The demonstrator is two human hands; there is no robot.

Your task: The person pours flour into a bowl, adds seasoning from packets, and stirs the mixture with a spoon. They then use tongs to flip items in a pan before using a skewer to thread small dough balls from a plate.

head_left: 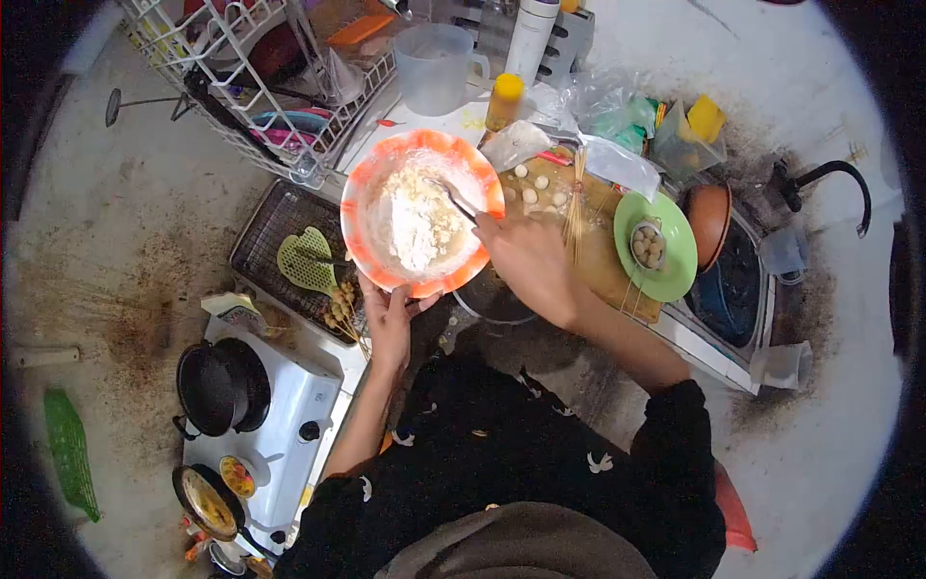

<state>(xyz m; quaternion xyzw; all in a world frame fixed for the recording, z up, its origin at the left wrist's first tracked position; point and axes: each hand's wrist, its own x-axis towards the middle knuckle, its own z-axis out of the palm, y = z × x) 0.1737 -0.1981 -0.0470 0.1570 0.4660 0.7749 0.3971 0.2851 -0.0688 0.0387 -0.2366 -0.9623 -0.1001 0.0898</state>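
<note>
An orange-and-white bowl (pixel 358 214) holds a heap of white flour (pixel 415 232) with crumbly, pale clumps around it. My left hand (pixel 389 323) grips the bowl from below at its near rim, thumb against the side and the other fingers partly hidden underneath. In my right hand (pixel 529 262) is a metal spoon (pixel 459 201), its tip down in the mixture at the bowl's right side. Just beyond the right hand, several small pale balls (pixel 531 195) lie on a wooden board (pixel 600 275) beside a bundle of thin skewers (pixel 576 207).
Right of the board, a green plate (pixel 681 246) carries a small strainer of balls, near a sink (pixel 757 280). A gas stove (pixel 289 405) with pans stands lower left. A wire tray (pixel 270 227) lies left of the bowl; a dish rack (pixel 241 77) and jug (pixel 432 72) stand behind.
</note>
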